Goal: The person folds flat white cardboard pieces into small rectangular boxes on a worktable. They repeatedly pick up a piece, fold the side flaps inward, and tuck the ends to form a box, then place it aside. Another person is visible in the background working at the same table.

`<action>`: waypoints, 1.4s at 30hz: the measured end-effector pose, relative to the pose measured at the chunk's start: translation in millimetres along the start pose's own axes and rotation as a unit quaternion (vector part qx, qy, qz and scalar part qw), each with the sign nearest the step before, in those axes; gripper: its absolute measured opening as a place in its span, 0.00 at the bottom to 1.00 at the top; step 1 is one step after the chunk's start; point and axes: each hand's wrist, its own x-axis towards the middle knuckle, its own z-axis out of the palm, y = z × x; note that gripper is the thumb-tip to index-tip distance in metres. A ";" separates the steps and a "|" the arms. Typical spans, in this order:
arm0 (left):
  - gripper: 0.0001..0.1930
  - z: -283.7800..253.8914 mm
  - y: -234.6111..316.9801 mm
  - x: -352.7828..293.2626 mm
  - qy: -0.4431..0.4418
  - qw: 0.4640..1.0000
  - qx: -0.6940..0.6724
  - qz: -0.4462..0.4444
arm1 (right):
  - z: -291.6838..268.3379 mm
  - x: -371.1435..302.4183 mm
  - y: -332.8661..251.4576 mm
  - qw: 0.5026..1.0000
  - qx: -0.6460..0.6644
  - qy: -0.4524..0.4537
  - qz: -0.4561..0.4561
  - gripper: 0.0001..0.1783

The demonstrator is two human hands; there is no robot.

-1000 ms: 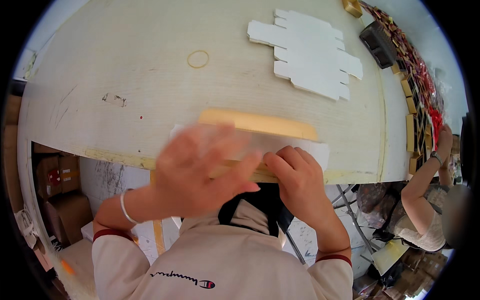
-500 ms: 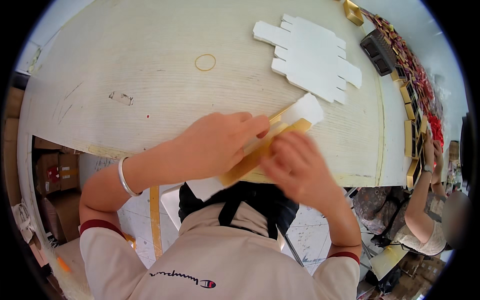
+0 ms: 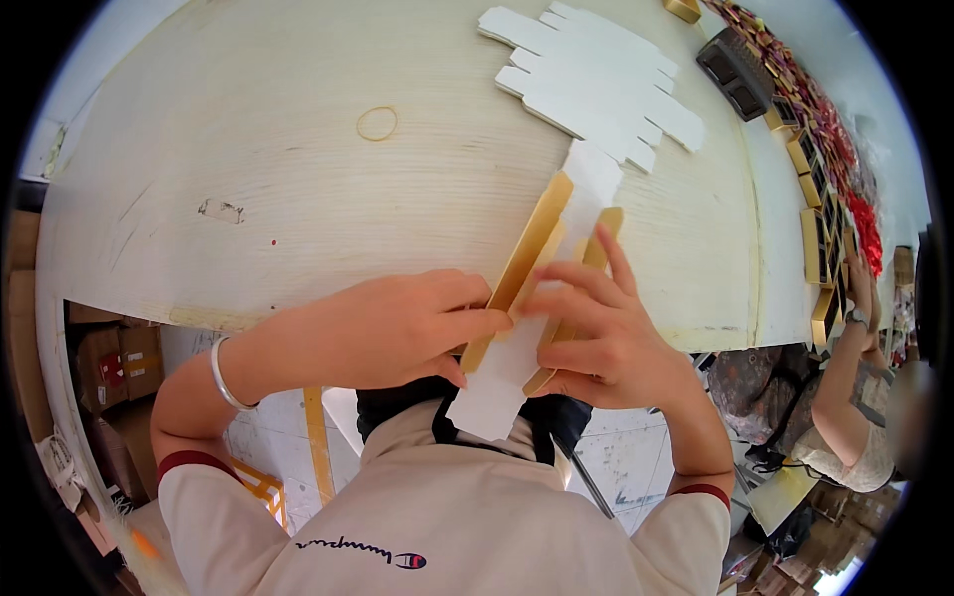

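Note:
A partly folded gold-and-white cardboard box (image 3: 531,248) lies lengthwise before me at the table's near edge. Its two long gold side walls stand up, while the white end flaps stretch out flat, the near one reaching over the edge toward my lap. My left hand (image 3: 412,328) is closed on the left wall, the thumb and fingers at either face of it. Against the right wall rests my right hand (image 3: 621,343), thumb outside and fingers spread over the wall and inside, slightly blurred. Just beyond the far flap is a stack of flat white box blanks (image 3: 596,84).
A rubber band (image 3: 360,130) lies on the pale wooden table (image 3: 298,89). Along the right are a dark two-compartment tray (image 3: 737,74), several gold boxes (image 3: 817,243) and a red heap (image 3: 863,233). A co-worker's hand (image 3: 860,283) works there. Cartons (image 3: 129,363) sit below left.
The box has turned more upright in view and its side walls have opened apart. My right hand has shifted from across the box to its right wall, fingers spreading.

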 end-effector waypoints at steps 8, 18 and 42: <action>0.14 34.4 1.0 21.7 0.096 0.983 0.150 0.052 | 24.2 -22.3 -2.2 0.991 0.029 0.122 0.042 0.15; 0.12 44.8 25.1 29.1 0.279 0.917 0.279 0.061 | 9.6 -23.6 3.8 0.997 0.056 0.047 0.014 0.13; 0.17 50.2 31.5 25.6 0.188 0.973 -0.123 -0.052 | 47.1 -44.1 -10.4 0.970 -0.055 0.237 0.003 0.21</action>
